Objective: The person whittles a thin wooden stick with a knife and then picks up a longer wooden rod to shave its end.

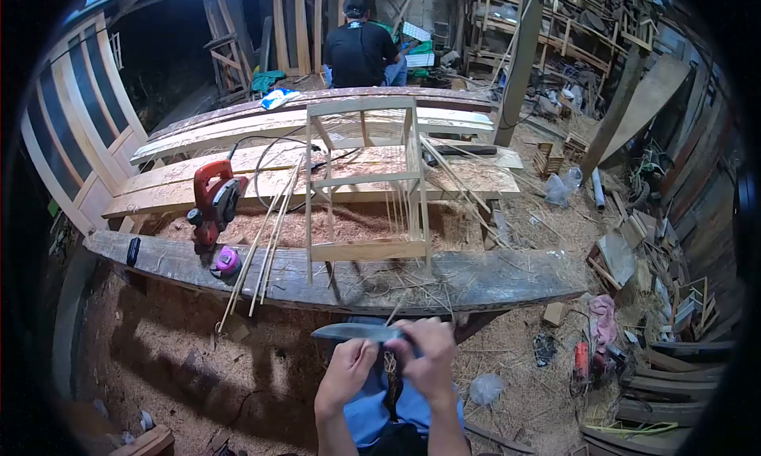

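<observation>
In front of my lap, my right hand [428, 356] is closed around the handle end of a knife [349, 330]. Its wide blade points left, above my left hand. My left hand [347, 370] is closed, thumb on top, just below the blade; whatever lies inside its fingers is hidden. A thin wooden strip [394, 313] pokes up beside the blade near my right hand. Beyond my hands, a small wooden frame [369, 251] with thin sticks in it stands on a thick, worn plank [507, 278].
Along the plank are a red power planer [212, 198], a pink tape measure [227, 261] and long thin strips [269, 246]. Shavings-covered boards [170, 183] lie behind. Another person [357, 52] sits with their back turned. A red power tool [583, 359] rests on the floor at right.
</observation>
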The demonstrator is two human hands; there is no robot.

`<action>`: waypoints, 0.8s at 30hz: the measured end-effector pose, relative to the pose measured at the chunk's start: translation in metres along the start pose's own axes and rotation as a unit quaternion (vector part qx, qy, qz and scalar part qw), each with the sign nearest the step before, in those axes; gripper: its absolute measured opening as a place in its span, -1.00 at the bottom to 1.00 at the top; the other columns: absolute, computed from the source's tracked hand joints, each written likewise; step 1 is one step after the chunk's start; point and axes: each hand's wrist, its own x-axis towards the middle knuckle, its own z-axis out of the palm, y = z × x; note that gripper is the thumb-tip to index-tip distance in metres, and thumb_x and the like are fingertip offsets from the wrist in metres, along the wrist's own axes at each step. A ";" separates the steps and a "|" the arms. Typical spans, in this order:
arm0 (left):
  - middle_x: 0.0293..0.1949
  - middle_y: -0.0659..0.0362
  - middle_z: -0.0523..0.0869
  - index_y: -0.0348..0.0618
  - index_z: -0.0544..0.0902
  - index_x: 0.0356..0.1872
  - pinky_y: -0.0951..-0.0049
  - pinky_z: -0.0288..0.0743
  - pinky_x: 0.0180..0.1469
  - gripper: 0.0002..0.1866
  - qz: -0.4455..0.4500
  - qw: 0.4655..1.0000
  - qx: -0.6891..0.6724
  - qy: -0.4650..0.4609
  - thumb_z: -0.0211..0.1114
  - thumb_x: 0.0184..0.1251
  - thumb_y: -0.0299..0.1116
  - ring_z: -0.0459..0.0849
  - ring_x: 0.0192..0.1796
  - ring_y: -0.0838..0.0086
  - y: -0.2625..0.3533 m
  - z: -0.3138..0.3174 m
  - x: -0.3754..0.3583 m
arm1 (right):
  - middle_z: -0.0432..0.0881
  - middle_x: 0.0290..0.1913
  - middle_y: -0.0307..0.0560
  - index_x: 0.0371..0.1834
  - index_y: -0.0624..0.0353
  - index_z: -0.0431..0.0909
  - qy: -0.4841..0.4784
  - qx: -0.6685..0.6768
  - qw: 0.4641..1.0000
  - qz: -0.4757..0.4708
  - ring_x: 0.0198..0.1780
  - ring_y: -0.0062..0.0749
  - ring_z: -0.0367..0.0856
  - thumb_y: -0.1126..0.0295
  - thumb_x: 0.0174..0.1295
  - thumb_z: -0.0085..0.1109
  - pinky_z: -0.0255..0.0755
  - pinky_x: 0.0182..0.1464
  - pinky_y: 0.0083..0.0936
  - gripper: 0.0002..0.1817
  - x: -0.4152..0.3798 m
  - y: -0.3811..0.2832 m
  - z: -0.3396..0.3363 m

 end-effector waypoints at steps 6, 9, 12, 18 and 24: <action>-0.51 0.40 0.23 -0.19 0.36 -0.42 0.53 0.14 -0.42 -0.60 0.002 0.997 -0.053 0.055 0.06 0.73 -0.24 0.16 -0.42 0.73 0.017 -0.014 -0.003 | 0.67 -0.24 -0.01 -0.11 0.22 0.71 0.092 -0.133 0.978 0.130 -0.15 -0.07 0.55 0.07 0.37 0.34 0.38 -0.04 -0.21 -0.62 -0.011 0.061 -0.038; -0.55 0.34 0.22 -0.28 0.37 -0.41 0.46 0.15 -0.44 -0.61 0.009 0.998 -0.043 0.054 0.08 0.71 -0.27 0.18 -0.42 0.70 0.015 -0.005 0.002 | 0.64 -0.29 -0.04 -0.12 0.21 0.70 0.073 -0.100 0.986 0.109 -0.18 -0.09 0.53 0.04 0.35 0.35 0.37 -0.05 -0.23 -0.60 -0.009 0.047 -0.035; -0.52 0.38 0.26 -0.24 0.40 -0.41 0.50 0.18 -0.40 -0.61 0.001 0.999 0.003 0.033 0.07 0.72 -0.26 0.20 -0.40 0.72 0.006 0.004 0.007 | 0.63 -0.34 -0.11 -0.17 0.11 0.72 0.011 -0.052 0.998 0.031 -0.23 -0.14 0.53 0.04 0.26 0.41 0.34 -0.10 -0.24 -0.65 0.000 0.013 -0.011; -0.47 0.43 0.25 -0.18 0.37 -0.42 0.54 0.18 -0.37 -0.61 -0.015 1.000 0.012 0.010 0.06 0.72 -0.24 0.19 -0.37 0.74 0.026 -0.008 0.000 | 0.66 -0.31 -0.12 -0.17 0.11 0.73 0.061 -0.083 0.992 0.071 -0.21 -0.14 0.56 0.15 0.23 0.45 0.33 -0.09 -0.24 -0.71 0.000 0.031 -0.012; -0.46 0.43 0.27 -0.15 0.39 -0.40 0.57 0.18 -0.38 -0.62 -0.006 1.000 -0.026 0.009 0.05 0.74 -0.23 0.20 -0.39 0.73 0.012 -0.009 0.002 | 0.65 -0.31 -0.12 -0.17 0.12 0.72 0.085 -0.131 0.981 0.114 -0.22 -0.13 0.56 0.05 0.27 0.41 0.34 -0.08 -0.25 -0.65 -0.008 0.052 -0.029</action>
